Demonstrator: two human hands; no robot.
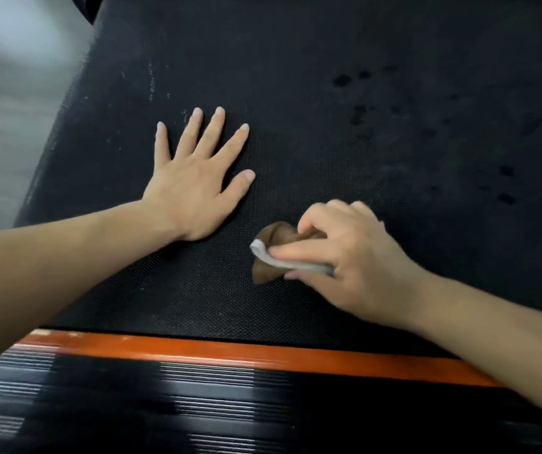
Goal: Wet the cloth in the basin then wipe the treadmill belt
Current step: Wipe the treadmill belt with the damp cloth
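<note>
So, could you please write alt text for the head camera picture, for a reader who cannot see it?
The right hand presses a bunched brown and grey cloth onto a black treadmill belt, while the left hand rests flat, fingers spread, beside it. Dark spots mark the belt at right; an orange strip borders its near edge.

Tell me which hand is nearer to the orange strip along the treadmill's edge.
Right. The right hand, gripping the cloth, sits lower on the belt, closer to the orange strip. The left hand lies flat farther up.
</note>
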